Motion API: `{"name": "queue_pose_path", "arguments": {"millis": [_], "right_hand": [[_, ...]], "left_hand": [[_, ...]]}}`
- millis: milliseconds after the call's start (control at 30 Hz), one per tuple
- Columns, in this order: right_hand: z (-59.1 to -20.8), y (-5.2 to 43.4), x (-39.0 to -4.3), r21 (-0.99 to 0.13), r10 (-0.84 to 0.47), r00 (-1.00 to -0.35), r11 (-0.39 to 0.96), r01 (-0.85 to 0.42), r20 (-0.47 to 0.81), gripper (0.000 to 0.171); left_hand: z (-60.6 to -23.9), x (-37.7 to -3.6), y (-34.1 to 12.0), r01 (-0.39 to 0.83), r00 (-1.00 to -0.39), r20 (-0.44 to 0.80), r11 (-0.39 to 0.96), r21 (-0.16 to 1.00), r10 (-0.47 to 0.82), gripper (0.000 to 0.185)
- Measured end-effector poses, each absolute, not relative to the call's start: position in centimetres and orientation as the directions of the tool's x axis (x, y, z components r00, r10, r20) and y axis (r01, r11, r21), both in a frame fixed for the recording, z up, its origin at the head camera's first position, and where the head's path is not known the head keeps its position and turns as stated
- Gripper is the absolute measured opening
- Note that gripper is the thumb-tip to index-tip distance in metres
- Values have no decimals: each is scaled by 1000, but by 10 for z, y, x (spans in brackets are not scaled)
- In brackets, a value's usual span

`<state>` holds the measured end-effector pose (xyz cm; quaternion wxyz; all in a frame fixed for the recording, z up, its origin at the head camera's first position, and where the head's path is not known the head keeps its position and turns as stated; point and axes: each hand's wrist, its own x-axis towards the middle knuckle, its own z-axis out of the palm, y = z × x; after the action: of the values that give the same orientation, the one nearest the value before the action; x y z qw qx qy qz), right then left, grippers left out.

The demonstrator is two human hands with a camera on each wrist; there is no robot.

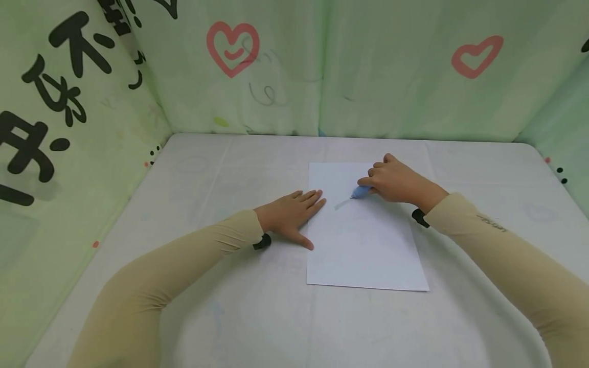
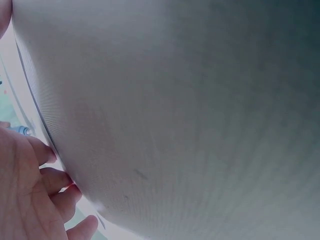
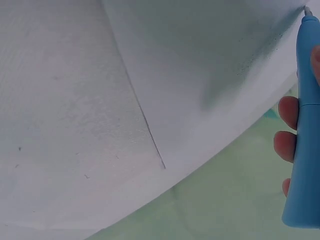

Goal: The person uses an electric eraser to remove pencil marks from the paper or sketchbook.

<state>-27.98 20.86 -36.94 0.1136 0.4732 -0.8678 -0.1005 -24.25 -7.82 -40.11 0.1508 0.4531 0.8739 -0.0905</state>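
Note:
A white sheet of paper [image 1: 363,250] lies on the white-covered table. Flat on its left edge rests my left hand [image 1: 294,214], fingers spread and straight. My right hand [image 1: 398,181] grips a thick blue pen [image 1: 361,191] over the upper part of the sheet. The pen slants down to the left, its narrow tip right at the paper, with a faint grey streak beside it. In the right wrist view the blue pen [image 3: 306,175] shows a rounded end, a seam around the body and a small grey tip. Fingertips [image 3: 286,146] curl round its side.
White cloth [image 1: 221,317] covers the table. Pale green curtains [image 1: 391,92] hang behind it and on both sides, with red hearts and black characters printed on them. A dark band [image 1: 262,242] shows at my left wrist, and another [image 1: 420,218] at my right.

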Motion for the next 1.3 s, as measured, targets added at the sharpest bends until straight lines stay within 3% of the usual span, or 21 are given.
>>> {"name": "queue_pose_path", "arguments": {"millis": [1300], "right_hand": [[-369,214,-278,304,-862,-485,506,-807,146,23]], "left_hand": [[-397,-239,-79,821,-542,-335,571,-12,771,110]]}}
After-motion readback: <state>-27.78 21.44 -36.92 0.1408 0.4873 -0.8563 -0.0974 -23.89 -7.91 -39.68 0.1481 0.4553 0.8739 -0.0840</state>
